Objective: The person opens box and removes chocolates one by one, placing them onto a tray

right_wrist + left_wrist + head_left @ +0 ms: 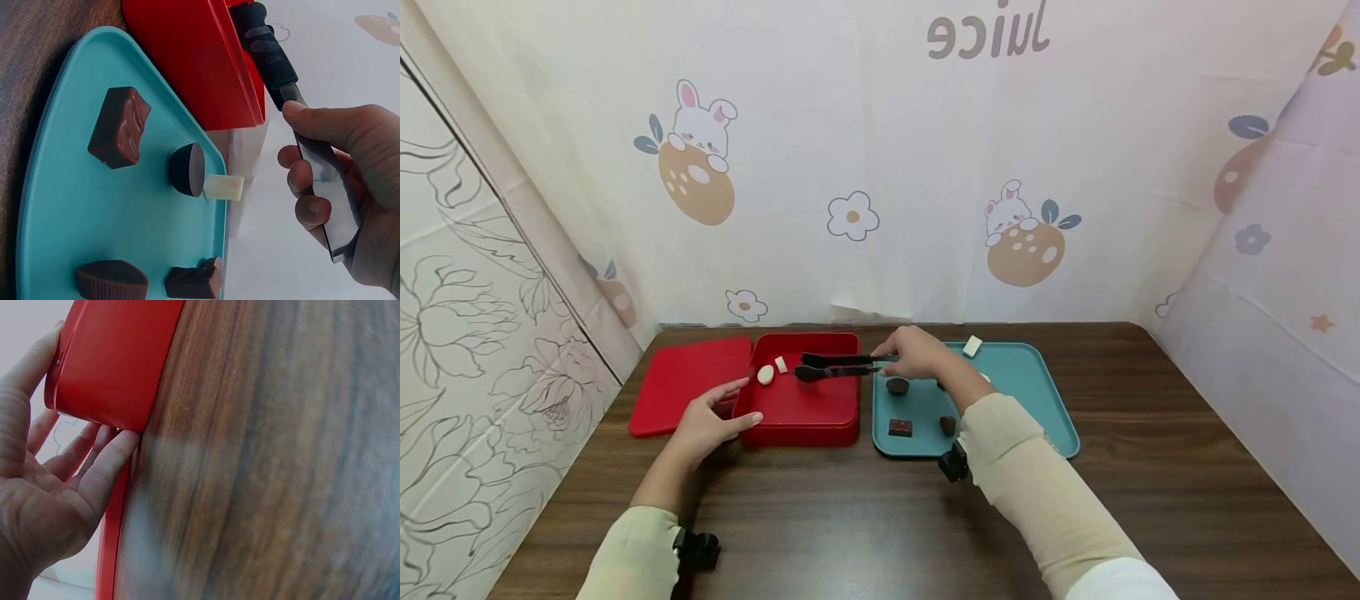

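Observation:
My left hand (711,423) holds the left front corner of a red box (805,408), thumb at the rim and fingers along the side wall. My right hand (917,354) grips black-tipped metal tongs (328,181) by their arms. The tong heads hang over the box, and I cannot tell whether anything is between them. Inside the box lie a white oval chocolate (765,375) and a small white block (781,364). Right of it, a teal tray (1011,392) bears a brown chocolate bar (900,427), a dark dome-shaped chocolate (187,169), a dark ridged chocolate (112,281) and white pieces.
A flat red lid (688,383) lies left of the box, partly behind my left hand. One white block (972,346) sits at the tray's back edge. My right forearm covers part of the tray. The wooden table (835,517) ends at a patterned curtain (865,167).

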### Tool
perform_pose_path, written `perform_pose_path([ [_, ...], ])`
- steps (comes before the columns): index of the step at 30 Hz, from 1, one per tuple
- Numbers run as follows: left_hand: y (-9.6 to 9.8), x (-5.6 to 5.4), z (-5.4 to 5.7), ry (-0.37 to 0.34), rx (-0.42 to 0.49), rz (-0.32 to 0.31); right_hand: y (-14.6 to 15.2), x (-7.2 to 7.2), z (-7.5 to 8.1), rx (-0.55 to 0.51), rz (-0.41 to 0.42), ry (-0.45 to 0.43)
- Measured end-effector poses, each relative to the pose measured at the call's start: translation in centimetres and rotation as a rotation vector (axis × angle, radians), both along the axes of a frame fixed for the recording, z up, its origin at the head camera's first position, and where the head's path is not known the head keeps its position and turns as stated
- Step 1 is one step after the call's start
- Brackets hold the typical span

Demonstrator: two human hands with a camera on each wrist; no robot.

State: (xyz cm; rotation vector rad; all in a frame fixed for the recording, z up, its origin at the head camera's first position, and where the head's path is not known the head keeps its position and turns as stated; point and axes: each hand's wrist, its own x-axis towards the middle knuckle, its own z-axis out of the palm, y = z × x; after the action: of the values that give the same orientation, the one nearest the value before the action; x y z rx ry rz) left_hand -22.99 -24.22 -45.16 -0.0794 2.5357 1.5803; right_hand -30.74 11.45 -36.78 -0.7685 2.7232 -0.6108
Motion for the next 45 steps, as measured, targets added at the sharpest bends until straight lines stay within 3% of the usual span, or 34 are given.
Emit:
perform_pose_path([
  [14, 0.1, 0.0, 0.0, -0.005, 0.003, -0.004, 2.5, 1.7, 0.3, -0.113, 0.022, 0.012],
  [25, 0.0, 0.2, 0.1, 0.012, 0.013, -0.004, 4.7, 3.6, 0.4, -0.192, 0.042, 0.1],
  [33, 0.1, 0.2, 0.1, 0.011, 0.013, -0.007, 6.8, 5.3, -0.5, -0.29, -0.02, 0.052],
  [45, 0.0, 0.2, -0.1, 0.007, 0.022, -0.004, 10.7, 8.0, -2.2, -0.405, -0.093, 0.069],
])
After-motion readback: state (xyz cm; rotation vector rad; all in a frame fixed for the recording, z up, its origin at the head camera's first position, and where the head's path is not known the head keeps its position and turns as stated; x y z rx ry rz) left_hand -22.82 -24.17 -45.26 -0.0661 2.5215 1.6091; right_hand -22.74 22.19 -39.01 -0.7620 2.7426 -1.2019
